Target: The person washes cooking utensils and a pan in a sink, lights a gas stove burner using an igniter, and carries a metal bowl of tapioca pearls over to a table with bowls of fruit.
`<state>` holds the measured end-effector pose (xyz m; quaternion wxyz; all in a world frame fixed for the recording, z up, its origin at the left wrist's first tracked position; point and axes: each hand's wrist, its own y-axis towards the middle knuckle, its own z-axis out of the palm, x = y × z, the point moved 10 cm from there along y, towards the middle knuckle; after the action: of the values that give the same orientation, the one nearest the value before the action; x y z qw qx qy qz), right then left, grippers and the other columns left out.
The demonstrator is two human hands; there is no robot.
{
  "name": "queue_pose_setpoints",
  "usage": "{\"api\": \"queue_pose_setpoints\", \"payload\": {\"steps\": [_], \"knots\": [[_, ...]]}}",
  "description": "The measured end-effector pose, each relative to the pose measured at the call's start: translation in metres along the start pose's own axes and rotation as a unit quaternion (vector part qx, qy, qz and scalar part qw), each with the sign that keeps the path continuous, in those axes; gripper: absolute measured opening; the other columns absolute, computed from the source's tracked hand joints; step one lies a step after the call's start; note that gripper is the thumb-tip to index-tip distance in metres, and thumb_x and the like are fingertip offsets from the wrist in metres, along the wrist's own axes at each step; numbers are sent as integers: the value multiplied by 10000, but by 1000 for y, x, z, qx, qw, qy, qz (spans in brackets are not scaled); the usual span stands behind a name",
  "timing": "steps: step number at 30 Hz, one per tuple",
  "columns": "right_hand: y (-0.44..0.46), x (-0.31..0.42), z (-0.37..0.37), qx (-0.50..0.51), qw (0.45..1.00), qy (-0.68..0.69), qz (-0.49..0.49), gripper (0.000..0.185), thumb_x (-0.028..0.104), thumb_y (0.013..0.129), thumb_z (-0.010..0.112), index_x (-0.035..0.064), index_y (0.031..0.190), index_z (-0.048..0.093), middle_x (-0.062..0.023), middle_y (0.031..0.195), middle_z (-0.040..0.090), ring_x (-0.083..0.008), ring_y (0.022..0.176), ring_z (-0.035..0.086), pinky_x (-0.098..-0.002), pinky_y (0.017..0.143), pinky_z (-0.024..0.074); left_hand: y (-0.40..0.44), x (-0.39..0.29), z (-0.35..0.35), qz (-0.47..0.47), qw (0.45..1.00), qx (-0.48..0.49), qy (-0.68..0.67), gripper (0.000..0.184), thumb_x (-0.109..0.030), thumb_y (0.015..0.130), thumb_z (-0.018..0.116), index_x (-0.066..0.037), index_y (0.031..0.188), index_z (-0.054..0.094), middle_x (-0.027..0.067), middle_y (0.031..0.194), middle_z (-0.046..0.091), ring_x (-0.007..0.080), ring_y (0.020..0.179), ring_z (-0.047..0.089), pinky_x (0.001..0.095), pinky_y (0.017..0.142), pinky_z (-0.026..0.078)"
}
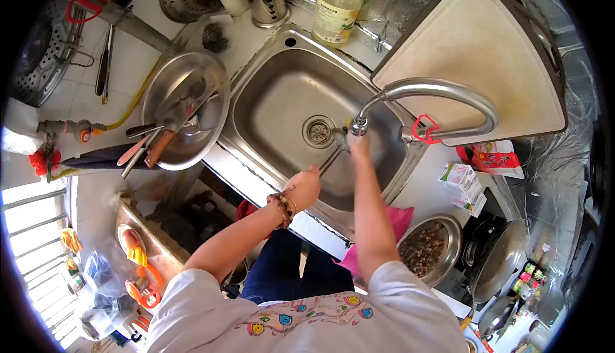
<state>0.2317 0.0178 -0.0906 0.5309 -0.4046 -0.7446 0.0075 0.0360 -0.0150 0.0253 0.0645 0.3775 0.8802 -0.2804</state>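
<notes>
Over the front part of the steel sink (288,90), my left hand (305,186) is closed on the handle of a metal utensil (332,159), whose rounded head points toward the drain (318,131). A bracelet of dark beads is on my left wrist. My right hand (359,143) is just under the spout of the curved faucet (448,87), beside the utensil's head. Its fingers are mostly hidden by the spout, and a small yellow thing shows next to them.
Left of the sink stands a steel bowl (220,113) with knives and utensils. A bottle with a red cap (336,10) and a large cutting board (474,52) are behind. A pink cloth (401,221) and a pan of small brown pieces (424,247) lie at right.
</notes>
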Motion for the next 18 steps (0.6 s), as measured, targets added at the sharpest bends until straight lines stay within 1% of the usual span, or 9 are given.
{"api": "queue_pose_setpoints", "payload": {"steps": [1, 2, 4, 6, 8, 9, 10, 11, 18], "knots": [[-11, 5, 5, 101, 984, 119, 85, 440, 425, 864, 523, 60, 1109, 519, -115, 1214, 502, -316, 1121, 451, -490, 876, 410, -10, 6, -23, -69, 985, 9, -159, 214, -198, 834, 544, 9, 879, 575, 105, 737, 647, 253, 660, 608, 377, 576, 450], [-21, 21, 0, 101, 984, 122, 81, 440, 425, 864, 523, 60, 1109, 519, -115, 1214, 502, -316, 1121, 451, -490, 876, 410, -9, 11, -24, -69, 985, 6, -155, 214, -198, 834, 544, 9, 879, 575, 105, 737, 647, 253, 660, 608, 377, 576, 450], [-52, 6, 0, 26, 808, 538, 238, 427, 432, 891, 483, 111, 1172, 479, -58, 1227, 489, -274, 1117, 467, -540, 928, 373, -9, 16, -30, -26, 940, -67, -333, 258, -211, 845, 530, 40, 891, 487, 134, 615, 592, 227, 517, 571, 341, 439, 420], [-52, -18, 11, 33, 745, 624, 232, 404, 429, 899, 472, 151, 1192, 470, -22, 1212, 501, -258, 1112, 470, -582, 922, 361, -11, 7, -28, -104, 878, 44, -465, 253, -202, 874, 496, 39, 949, 487, 84, 604, 537, 161, 473, 513, 296, 410, 389], [-66, -21, 13, 5, 718, 667, 198, 425, 445, 899, 464, 151, 1207, 455, -23, 1225, 488, -257, 1138, 447, -566, 927, 362, -15, -14, -6, -154, 647, 138, -734, 256, -232, 928, 436, 18, 957, 477, 26, 610, 467, 86, 434, 409, 233, 379, 331], [-73, -22, 16, -10, 728, 660, 185, 425, 445, 889, 475, 148, 1193, 465, -46, 1199, 504, -252, 1130, 454, -538, 924, 376, -13, -18, -5, -153, 645, 140, -735, 256, -232, 928, 436, 18, 957, 477, 26, 610, 467, 86, 434, 409, 233, 379, 331], [-74, -37, 25, -12, 729, 659, 185, 425, 445, 889, 475, 148, 1193, 465, -46, 1199, 504, -252, 1130, 454, -538, 924, 376, -13, -29, -1, -155, 546, 169, -806, 262, -244, 948, 400, 6, 953, 477, 7, 614, 441, 73, 423, 367, 218, 371, 308], [-73, -38, 20, -29, 829, 547, 115, 419, 436, 886, 473, 140, 1182, 464, -63, 1168, 498, -244, 1101, 465, -522, 921, 384, -14, -40, 1, -157, 437, 196, -864, 275, -256, 967, 363, -7, 949, 477, -11, 617, 415, 60, 411, 324, 202, 363, 285], [-98, 3, 35, -27, 748, 631, 202, 282, 206, 889, 487, 23, 1092, 418, -103, 940, 483, -263, 811, 549, -408, 774, 554, -15, -59, 21, -132, 383, 269, -874, 322, -336, 973, 319, -71, 846, 447, -42, 543, 299, 48, 385, 241, 203, 330, 236]]}}
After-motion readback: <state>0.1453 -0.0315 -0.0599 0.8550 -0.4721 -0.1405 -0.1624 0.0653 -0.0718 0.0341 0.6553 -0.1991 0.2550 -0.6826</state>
